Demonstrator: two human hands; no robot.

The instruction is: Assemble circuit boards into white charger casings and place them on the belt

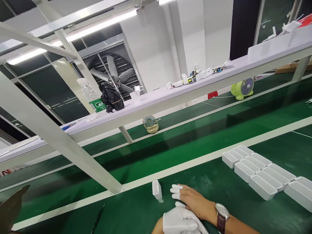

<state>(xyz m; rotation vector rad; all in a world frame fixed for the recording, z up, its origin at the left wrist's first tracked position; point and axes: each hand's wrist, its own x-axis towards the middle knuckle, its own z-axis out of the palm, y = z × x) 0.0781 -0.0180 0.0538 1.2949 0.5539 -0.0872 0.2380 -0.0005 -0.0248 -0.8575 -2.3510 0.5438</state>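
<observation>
My right hand (pixel 192 201) lies flat on the green belt (pixel 219 182), fingers stretched out, with white finger cots on the tips and a watch (pixel 221 216) on the wrist. Just ahead of its fingertips a small white case (pixel 157 189) stands upright, not touched. My left hand (pixel 181 221) wears a white glove and rests curled over the near side of the right hand; what its fingers enclose, if anything, is hidden.
Rows of several white rectangular cases (pixel 258 172) lie to the right on the belt. A thin dark tool (pixel 97 219) lies at the left. Two small fans (pixel 150 124) (pixel 242 88) stand on the far belt under a shelf (pixel 170 97) carrying a bottle, a black bag and parts.
</observation>
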